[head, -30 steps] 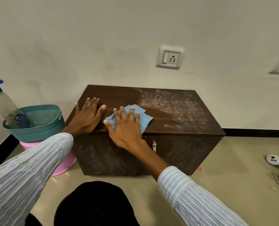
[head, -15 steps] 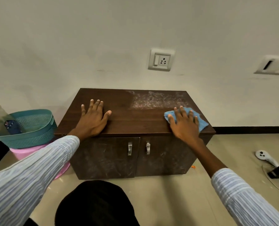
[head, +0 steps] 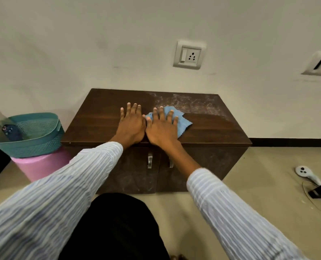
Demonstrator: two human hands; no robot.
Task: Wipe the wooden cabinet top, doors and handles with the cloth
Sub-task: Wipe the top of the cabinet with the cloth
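A low dark wooden cabinet (head: 212, 128) stands against the wall. Its top is dark and clean on the left and front, with a dusty white patch (head: 191, 103) at the back right. My right hand (head: 162, 129) lies flat, fingers spread, pressing a blue cloth (head: 182, 121) onto the middle of the top. My left hand (head: 131, 125) rests flat on the bare top right beside it, thumbs nearly touching. Two metal handles (head: 150, 160) sit on the smudged doors (head: 135, 177) below; my right forearm partly covers the right one.
A teal basket (head: 34, 136) holding a spray bottle sits on a pink stool (head: 37, 167) to the cabinet's left. A wall socket (head: 189, 54) is above. A white controller (head: 305, 174), cables and a black item lie on the floor at right. My dark knee is below.
My right hand slid the cloth from the cabinet's front right corner back left to the middle, a little further in. My left hand now lies next to it. The view shifted slightly.
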